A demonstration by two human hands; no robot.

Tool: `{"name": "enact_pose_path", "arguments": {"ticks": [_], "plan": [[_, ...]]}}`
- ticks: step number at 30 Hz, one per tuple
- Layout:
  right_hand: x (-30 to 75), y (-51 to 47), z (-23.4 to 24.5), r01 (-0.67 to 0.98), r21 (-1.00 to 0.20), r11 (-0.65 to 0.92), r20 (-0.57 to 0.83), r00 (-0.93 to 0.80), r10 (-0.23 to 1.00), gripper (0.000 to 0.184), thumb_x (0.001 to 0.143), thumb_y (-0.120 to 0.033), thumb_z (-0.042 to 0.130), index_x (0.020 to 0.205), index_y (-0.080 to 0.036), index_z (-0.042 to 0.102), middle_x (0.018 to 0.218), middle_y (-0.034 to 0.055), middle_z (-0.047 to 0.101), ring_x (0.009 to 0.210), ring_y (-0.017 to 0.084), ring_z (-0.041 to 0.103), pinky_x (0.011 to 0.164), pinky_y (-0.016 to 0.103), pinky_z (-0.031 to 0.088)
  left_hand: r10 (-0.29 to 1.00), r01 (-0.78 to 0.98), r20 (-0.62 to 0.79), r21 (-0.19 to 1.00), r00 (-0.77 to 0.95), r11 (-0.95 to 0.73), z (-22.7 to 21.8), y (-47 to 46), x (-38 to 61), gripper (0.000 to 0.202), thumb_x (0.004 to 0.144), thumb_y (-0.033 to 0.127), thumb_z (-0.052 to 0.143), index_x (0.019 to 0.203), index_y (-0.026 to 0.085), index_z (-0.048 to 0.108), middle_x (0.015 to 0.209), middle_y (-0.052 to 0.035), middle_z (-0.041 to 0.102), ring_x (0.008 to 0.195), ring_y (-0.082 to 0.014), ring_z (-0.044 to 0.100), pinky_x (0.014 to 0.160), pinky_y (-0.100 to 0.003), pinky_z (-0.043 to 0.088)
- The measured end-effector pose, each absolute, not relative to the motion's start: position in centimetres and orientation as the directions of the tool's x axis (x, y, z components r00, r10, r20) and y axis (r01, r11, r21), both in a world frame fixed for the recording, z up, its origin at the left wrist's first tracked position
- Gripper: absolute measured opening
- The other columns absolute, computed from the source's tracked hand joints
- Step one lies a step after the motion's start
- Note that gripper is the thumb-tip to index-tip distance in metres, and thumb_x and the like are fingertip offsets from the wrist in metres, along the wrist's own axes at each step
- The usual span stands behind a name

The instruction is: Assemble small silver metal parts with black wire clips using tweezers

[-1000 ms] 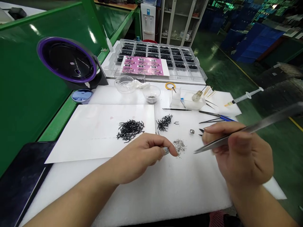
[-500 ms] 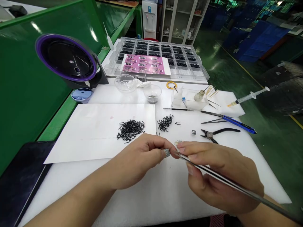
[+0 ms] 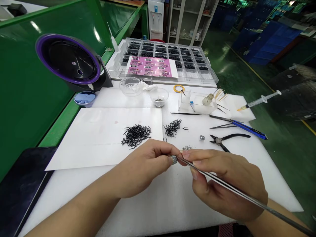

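Note:
Between thumb and forefinger, my left hand (image 3: 145, 168) pinches a small silvery block (image 3: 174, 160) with a patterned face. My right hand (image 3: 229, 182) is closed around metal tweezers (image 3: 222, 180), whose tips reach the block beside the left fingertips. Whether the tips grip anything is too small to tell. Just beyond my right fingers lies a scatter of tiny dark specks (image 3: 187, 148). A similar silvery block (image 3: 202, 138) rests farther right. Ahead are a small heap of black forked pieces (image 3: 172, 128) and a larger heap of black forked pieces (image 3: 136, 135) on white paper (image 3: 93, 138).
Side cutters (image 3: 218, 141), a blue-handled tool (image 3: 249, 129) and a syringe (image 3: 261, 100) lie at the right. Clear bowls (image 3: 130, 87), yellow tape (image 3: 178, 88) and a compartment tray (image 3: 195, 75) are farther back. A purple-rimmed fan-like device (image 3: 69, 61) stands left.
My right hand has moved slightly left, bringing the tweezer tips from beside the left fingertips onto the silvery block. More of the tiny specks now show. My left hand stays nearly still.

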State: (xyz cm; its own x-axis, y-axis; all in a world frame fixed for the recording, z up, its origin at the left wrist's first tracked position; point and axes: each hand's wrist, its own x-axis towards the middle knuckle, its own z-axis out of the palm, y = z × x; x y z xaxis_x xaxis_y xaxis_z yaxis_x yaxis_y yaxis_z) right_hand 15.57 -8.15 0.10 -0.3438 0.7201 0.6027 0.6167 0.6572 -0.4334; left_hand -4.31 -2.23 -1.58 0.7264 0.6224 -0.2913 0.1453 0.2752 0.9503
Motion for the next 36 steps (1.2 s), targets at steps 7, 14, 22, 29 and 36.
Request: {"name": "enact_pose_path", "arguments": {"ticks": [7,14,22,29,36], "plan": [[15.8,-8.3,-0.2,0.615,-0.443,0.653,0.595,-0.343,0.727,0.022,0.081,-0.010,0.061,0.098,-0.023,0.055,0.093,0.0029,0.075,0.088,0.015,0.073,0.079,0.022,0.062,0.619,0.166,-0.301,0.949,0.725,0.266,-1.4,-2.2,-4.4,0.019,0.085,0.019,0.052,0.085,0.021,0.071,0.061,0.0031,0.038,0.057,-0.0094,0.035,0.053,-0.022,0.031],[15.9,-8.3,-0.2,0.612,-0.412,0.675,0.600,-0.376,0.706,0.022,0.082,-0.008,0.061,0.099,-0.020,0.056,0.095,0.0047,0.074,0.090,0.014,0.072,0.081,0.019,0.061,0.619,0.173,-0.305,0.949,0.724,0.265,-1.5,-2.1,-4.3,0.019,0.086,0.020,0.051,0.084,0.020,0.070,0.061,0.0032,0.038,0.057,-0.0094,0.035,0.053,-0.022,0.030],[16.0,-8.3,-0.2,0.561,-0.510,0.652,0.583,-0.331,0.742,0.025,0.081,-0.005,0.062,0.099,-0.020,0.057,0.096,0.0041,0.074,0.092,0.014,0.072,0.082,0.020,0.060,0.609,0.187,-0.325,0.942,0.724,0.280,-1.3,-2.2,-4.4,0.019,0.085,0.022,0.053,0.087,0.021,0.072,0.061,0.0024,0.043,0.058,-0.0110,0.035,0.053,-0.023,0.030],[16.6,-8.7,-1.1,0.268,-0.846,0.461,0.397,-0.263,0.880,0.030,0.088,0.000,0.057,0.111,-0.020,0.055,0.109,0.0066,0.066,0.105,0.020,0.066,0.089,0.039,0.059,0.590,0.209,-0.329,0.942,0.737,0.264,-1.2,-2.2,-4.3,0.020,0.087,0.024,0.054,0.087,0.020,0.073,0.073,0.0019,0.057,0.059,-0.0098,0.033,0.055,-0.024,0.027],[16.7,-8.7,-0.9,0.271,-0.858,0.435,0.360,-0.286,0.888,0.028,0.090,-0.003,0.059,0.112,-0.020,0.056,0.108,0.0060,0.067,0.102,0.020,0.067,0.086,0.037,0.060,0.575,0.255,-0.359,0.932,0.735,0.257,-1.1,-2.2,-4.1,0.020,0.084,0.018,0.053,0.085,0.020,0.073,0.079,0.0031,0.060,0.064,-0.0100,0.038,0.059,-0.024,0.030]]}}
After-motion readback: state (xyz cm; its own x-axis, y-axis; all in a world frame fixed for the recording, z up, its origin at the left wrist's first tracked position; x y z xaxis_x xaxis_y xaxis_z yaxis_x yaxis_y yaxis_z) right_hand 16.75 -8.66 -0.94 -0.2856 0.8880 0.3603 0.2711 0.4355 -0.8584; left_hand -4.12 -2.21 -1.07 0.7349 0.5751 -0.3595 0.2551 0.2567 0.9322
